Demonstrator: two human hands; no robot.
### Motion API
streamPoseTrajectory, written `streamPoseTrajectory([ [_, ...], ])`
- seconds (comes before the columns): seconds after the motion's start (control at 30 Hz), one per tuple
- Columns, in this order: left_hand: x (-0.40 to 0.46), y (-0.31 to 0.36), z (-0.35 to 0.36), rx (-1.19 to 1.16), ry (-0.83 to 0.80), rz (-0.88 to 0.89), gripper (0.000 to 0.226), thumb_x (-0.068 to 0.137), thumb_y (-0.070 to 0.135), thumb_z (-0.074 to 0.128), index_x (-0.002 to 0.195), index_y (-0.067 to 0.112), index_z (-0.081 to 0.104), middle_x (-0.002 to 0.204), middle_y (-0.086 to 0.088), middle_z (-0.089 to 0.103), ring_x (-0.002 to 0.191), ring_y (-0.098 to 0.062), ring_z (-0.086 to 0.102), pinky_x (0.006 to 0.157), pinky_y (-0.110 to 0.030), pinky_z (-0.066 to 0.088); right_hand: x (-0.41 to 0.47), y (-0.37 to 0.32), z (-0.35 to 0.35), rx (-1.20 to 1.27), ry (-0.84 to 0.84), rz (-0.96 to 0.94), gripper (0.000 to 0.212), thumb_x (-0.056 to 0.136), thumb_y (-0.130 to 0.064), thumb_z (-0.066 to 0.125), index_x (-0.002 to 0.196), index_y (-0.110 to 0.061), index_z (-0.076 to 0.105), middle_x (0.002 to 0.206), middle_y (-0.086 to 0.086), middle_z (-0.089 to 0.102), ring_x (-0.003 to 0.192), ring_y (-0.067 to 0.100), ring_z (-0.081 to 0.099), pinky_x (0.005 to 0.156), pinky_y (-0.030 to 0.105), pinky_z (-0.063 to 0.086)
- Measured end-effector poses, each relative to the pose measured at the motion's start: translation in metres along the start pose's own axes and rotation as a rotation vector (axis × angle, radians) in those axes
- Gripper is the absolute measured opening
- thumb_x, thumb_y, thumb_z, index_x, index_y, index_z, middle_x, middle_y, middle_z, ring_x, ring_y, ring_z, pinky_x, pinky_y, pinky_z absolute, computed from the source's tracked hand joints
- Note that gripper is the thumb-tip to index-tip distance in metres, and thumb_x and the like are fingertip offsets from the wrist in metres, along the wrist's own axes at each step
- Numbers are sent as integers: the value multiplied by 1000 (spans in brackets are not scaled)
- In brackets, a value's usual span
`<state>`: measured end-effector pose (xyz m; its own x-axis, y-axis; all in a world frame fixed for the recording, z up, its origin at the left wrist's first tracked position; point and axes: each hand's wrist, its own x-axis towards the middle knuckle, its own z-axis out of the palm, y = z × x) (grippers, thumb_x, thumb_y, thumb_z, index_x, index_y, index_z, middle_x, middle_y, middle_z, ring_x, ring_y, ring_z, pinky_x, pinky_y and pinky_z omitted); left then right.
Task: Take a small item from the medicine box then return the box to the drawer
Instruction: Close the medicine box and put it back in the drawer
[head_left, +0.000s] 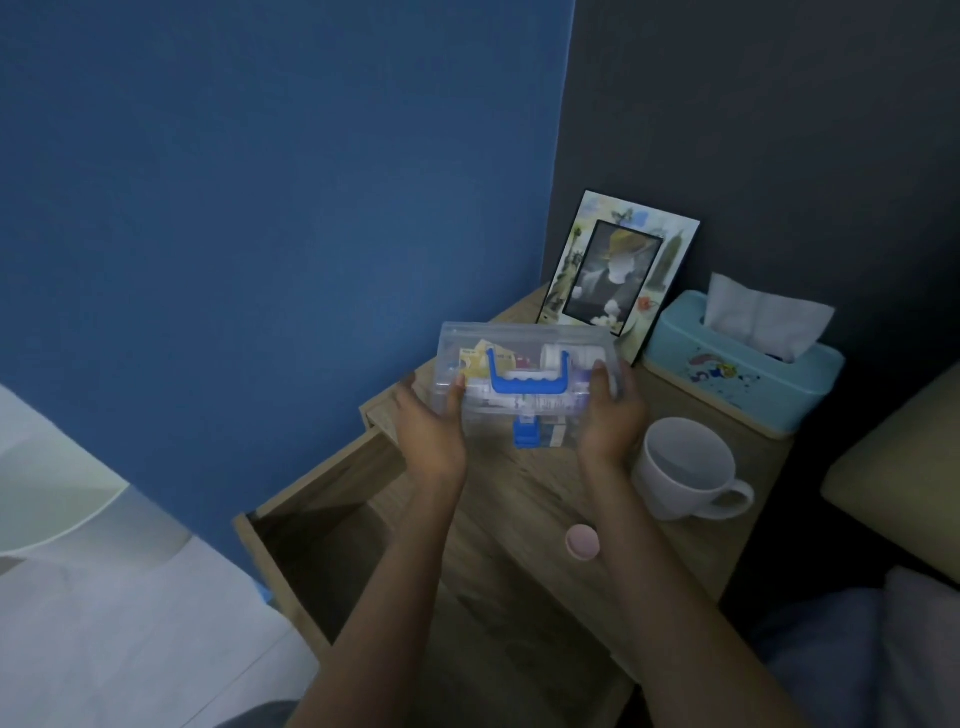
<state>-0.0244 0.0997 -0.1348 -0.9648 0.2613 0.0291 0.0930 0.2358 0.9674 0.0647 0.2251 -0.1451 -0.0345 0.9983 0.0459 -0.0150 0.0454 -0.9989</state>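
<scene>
The medicine box (524, 384) is a clear plastic case with a blue handle (524, 382) on its lid and a blue latch (525, 434) at its front, lid closed, packets and small containers showing through. It is lifted, tilted slightly, above the desk. The open drawer (322, 540), wooden and dark inside, lies at 7 o'clock from it.

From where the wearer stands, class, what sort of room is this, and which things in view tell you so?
Probably a bedroom: a wooden bedside table with its drawer pulled open, a photo frame and tissue box on top, a cushion alongside.
</scene>
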Motion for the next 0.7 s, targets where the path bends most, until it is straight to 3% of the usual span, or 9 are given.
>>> streamPoseTrajectory([
  [0.07,-20,-7,2,142,151,155,43,85,52,59,113,21,53,112,3,56,101,-10,55,79,-24,44,0,0,0,3,8,-11,29,95,-25,55,116,-10,66,106,11,73,95,23,69,83,34,55],
  [0.17,-48,-18,15,123,-110,58,30,87,62,46,88,33,54,81,10,62,73,-3,60,61,-21,44,-1,0,0,3,14,-32,27,95,-24,55,115,-11,67,103,7,73,91,19,68,78,29,54],
  [0.23,-54,-25,24,137,-271,-34,43,90,62,39,88,24,61,79,6,65,73,-9,62,62,-26,47,0,1,0,-10,16,-34,24,94,-24,55,112,-13,68,100,6,73,90,20,69,77,28,54],
  [0.33,-52,-24,29,92,-347,-55,46,96,51,39,84,14,64,78,0,64,73,-13,59,66,-29,44,2,5,1,-12,13,-27,24,94,-26,55,109,-12,69,98,6,73,90,22,70,77,33,56],
  [0.47,-47,-17,28,-59,-357,-48,39,97,36,47,70,12,63,67,-3,63,66,-13,58,66,-28,47,3,8,1,-3,20,-34,25,93,-27,55,109,-12,69,99,6,74,89,20,70,79,34,57],
  [0.6,-45,-16,27,-79,-359,-10,40,95,32,53,73,3,67,64,-6,65,62,-14,59,71,-36,52,4,10,2,14,18,-62,25,93,-26,55,111,-15,69,99,4,74,88,14,69,74,22,55],
  [0.7,-39,-11,34,-37,-335,-8,40,96,35,50,74,8,69,60,1,64,58,-10,58,67,-31,50,4,11,1,20,8,-68,25,94,-25,55,111,-13,69,99,6,74,86,14,69,70,21,54],
])
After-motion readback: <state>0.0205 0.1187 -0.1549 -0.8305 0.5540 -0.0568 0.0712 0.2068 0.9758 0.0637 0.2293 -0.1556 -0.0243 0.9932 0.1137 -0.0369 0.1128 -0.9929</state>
